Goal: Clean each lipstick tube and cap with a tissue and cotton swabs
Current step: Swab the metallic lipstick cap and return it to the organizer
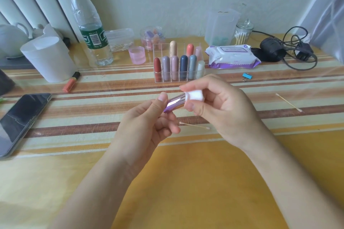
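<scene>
At the frame's centre, the right hand's [219,109] thumb and fingers pinch a folded white tissue [194,95] around the upper end of a shiny purple lipstick tube [174,105]. The left hand [149,122] grips the tube's lower end between thumb and curled fingers, above the striped tablecloth [93,115]. One cotton swab [194,126] lies just below the hands. A clear organizer [162,46] of lipsticks stands above them.

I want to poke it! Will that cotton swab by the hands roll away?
Probably a bit: the cotton swab is a thin round stick lying flat on the smooth table, so it may roll or skid. It looks very light. Being so thin, it could bend or snap if pressed hard.
</scene>
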